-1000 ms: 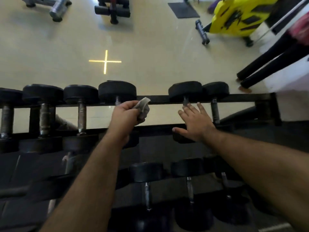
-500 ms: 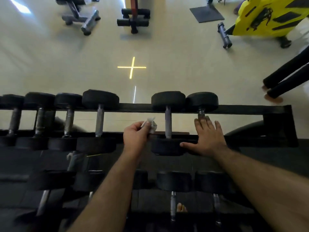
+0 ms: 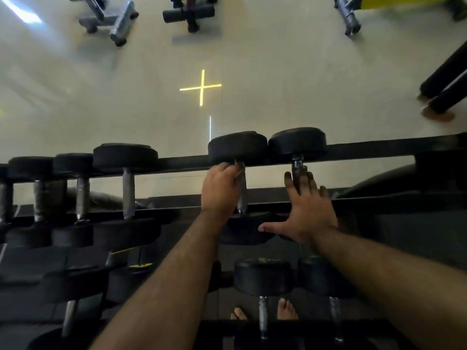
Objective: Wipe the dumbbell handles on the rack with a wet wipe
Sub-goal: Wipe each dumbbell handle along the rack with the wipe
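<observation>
Two hands are set on the rack's (image 3: 366, 147) top tier: the left hand (image 3: 222, 190) is curled round a front-to-back dumbbell handle (image 3: 242, 195), wipe barely visible, while the right hand (image 3: 307, 210) is spread flat beside it.

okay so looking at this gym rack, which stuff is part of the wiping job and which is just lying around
Part of the job:
left hand curled round a dumbbell handle
right hand flat on the next dumbbell
rack

Just lying about:
yellow cross on the floor
exercise machines beyond the rack
</observation>
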`<state>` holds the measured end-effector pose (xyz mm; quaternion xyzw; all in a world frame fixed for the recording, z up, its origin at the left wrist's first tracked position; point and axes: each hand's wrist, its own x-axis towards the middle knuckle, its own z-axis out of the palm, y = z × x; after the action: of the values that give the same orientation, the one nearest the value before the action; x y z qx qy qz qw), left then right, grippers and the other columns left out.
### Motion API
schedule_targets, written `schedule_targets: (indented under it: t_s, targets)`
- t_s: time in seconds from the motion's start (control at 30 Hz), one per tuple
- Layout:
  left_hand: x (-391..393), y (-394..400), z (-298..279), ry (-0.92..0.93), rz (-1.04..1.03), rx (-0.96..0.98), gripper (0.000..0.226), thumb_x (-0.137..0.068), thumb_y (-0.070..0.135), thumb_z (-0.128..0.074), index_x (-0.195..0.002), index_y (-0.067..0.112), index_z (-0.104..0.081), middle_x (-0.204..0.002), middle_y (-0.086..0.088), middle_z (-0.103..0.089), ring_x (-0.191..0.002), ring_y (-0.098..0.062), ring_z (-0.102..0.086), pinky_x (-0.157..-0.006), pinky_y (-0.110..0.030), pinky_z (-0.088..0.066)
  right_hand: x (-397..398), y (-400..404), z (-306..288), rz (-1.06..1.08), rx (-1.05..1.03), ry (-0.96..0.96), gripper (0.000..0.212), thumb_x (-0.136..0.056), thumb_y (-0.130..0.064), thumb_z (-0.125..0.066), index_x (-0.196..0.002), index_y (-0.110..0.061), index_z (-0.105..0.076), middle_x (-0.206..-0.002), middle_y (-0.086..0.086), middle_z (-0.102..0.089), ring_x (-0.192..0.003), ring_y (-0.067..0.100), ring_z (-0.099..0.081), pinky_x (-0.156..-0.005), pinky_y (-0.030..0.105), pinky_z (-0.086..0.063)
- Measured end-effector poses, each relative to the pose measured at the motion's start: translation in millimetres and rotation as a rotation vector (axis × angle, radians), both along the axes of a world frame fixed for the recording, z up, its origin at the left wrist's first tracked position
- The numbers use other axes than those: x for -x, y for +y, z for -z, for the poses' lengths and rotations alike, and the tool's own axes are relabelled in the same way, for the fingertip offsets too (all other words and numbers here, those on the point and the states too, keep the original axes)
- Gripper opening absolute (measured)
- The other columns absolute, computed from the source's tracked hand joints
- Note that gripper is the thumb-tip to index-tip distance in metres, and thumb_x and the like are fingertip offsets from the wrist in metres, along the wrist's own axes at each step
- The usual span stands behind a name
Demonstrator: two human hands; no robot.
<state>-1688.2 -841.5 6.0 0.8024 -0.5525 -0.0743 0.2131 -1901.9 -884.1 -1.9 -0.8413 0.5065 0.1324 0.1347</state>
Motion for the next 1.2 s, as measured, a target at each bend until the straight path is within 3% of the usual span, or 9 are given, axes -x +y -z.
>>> schedule_targets:
  t_s: [0.1, 0.2, 0.4, 0.5, 0.6, 0.7, 0.83, 1.03, 1.2]
  targets:
    - [-12.5, 4.6, 6.0, 0.026, 0.281, -0.251, 0.028, -0.094, 0.015, -0.068, -0.12, 0.021, -0.078, -0.119, -0.004, -0.07, -0.107, -0.027, -0.063, -0.09, -0.04, -0.054, 0.8, 0.1, 0.6, -0.021, 0.025, -0.008, 0.16, -0.046, -0.121, -0.015, -0.172, -0.024, 0.008, -0.178, 0.013, 0.022, -0.166, 0.036, 0.007, -0.133, 0.06, -0.01]
    - [-28.0, 22.7, 1.1, 0.14, 0.447, -0.465, 0.018, -0.094, 0.024, -0.07, -0.108, 0.026, -0.081, -0.103, 0.002, -0.072, -0.094, -0.019, -0.066, -0.087, -0.039, -0.057, 1.1, 0.8, 3.0, -0.025, 0.045, -0.019, 0.158, -0.047, -0.12, -0.014, -0.173, -0.025, 0.001, -0.18, 0.013, 0.011, -0.166, 0.036, 0.004, -0.132, 0.061, -0.012]
    - [-23.1, -9.6, -3.4, -0.048, 0.198, 0.115, 0.019, -0.09, 0.01, -0.077, -0.108, 0.014, -0.08, -0.095, -0.004, -0.069, -0.085, -0.022, -0.062, -0.071, -0.032, -0.051, -1.6, 3.4, 4.0, -0.032, 0.064, -0.006, 0.155, -0.051, -0.12, -0.012, -0.173, -0.026, -0.008, -0.18, 0.013, 0.001, -0.166, 0.038, -0.004, -0.131, 0.062, -0.017]
    - [-19.0, -12.6, 7.8, -0.206, 0.266, 0.034, 0.03, -0.081, 0.004, -0.079, -0.11, 0.012, -0.078, -0.1, -0.008, -0.066, -0.087, -0.029, -0.061, -0.072, -0.04, -0.057, -1.9, 4.3, 1.8, -0.044, 0.077, -0.002, 0.155, -0.051, -0.12, -0.008, -0.173, -0.025, -0.011, -0.18, 0.013, -0.001, -0.165, 0.037, -0.006, -0.13, 0.062, -0.019]
    - [-27.9, 5.4, 12.8, -0.038, 0.431, -0.176, 0.027, -0.094, 0.014, -0.07, -0.121, 0.018, -0.077, -0.124, -0.003, -0.069, -0.106, -0.027, -0.065, -0.091, -0.041, -0.056, -2.4, 4.4, 1.3, -0.043, 0.076, -0.003, 0.155, -0.05, -0.119, -0.006, -0.173, -0.025, -0.013, -0.18, 0.014, -0.003, -0.165, 0.037, -0.007, -0.13, 0.061, -0.02]
    - [-33.0, 10.0, 6.0, 0.08, 0.56, -0.373, 0.021, -0.095, 0.024, -0.07, -0.113, 0.027, -0.079, -0.106, 0.008, -0.069, -0.099, -0.015, -0.065, -0.086, -0.033, -0.054, -1.4, 4.4, 2.1, -0.055, 0.074, -0.016, 0.153, -0.052, -0.119, -0.008, -0.173, -0.025, -0.013, -0.18, 0.014, -0.005, -0.165, 0.037, -0.008, -0.13, 0.061, -0.021]
    - [-13.3, -12.3, -4.6, 0.104, 0.376, -0.167, 0.015, -0.099, 0.029, -0.067, -0.105, 0.022, -0.079, -0.1, 0.007, -0.066, -0.09, -0.007, -0.054, -0.079, -0.027, -0.047, 0.3, 4.8, 3.7, -0.084, 0.115, -0.048, 0.149, -0.058, -0.118, -0.01, -0.169, -0.02, -0.03, -0.178, 0.015, -0.019, -0.164, 0.037, -0.017, -0.128, 0.062, -0.026]
    - [12.3, -9.9, -10.9, 0.011, 0.543, -0.591, 0.021, -0.097, 0.025, -0.066, -0.112, 0.033, -0.079, -0.104, 0.006, -0.074, -0.092, -0.016, -0.065, -0.083, -0.034, -0.056, 2.8, 4.7, 9.8, -0.125, 0.14, -0.078, 0.141, -0.065, -0.114, -0.015, -0.165, -0.019, -0.039, -0.175, 0.011, -0.029, -0.16, 0.036, -0.027, -0.125, 0.063, -0.03]
    - [-45.6, 13.1, -37.3, 0.159, 0.35, -0.529, 0.012, -0.092, 0.025, -0.075, -0.098, 0.029, -0.083, -0.093, 0.009, -0.077, -0.088, -0.011, -0.067, -0.081, -0.031, -0.055, 5.0, 5.1, 11.1, -0.119, 0.143, -0.111, 0.139, -0.066, -0.114, -0.019, -0.165, -0.019, -0.041, -0.176, 0.007, -0.028, -0.163, 0.033, -0.022, -0.126, 0.064, -0.029]
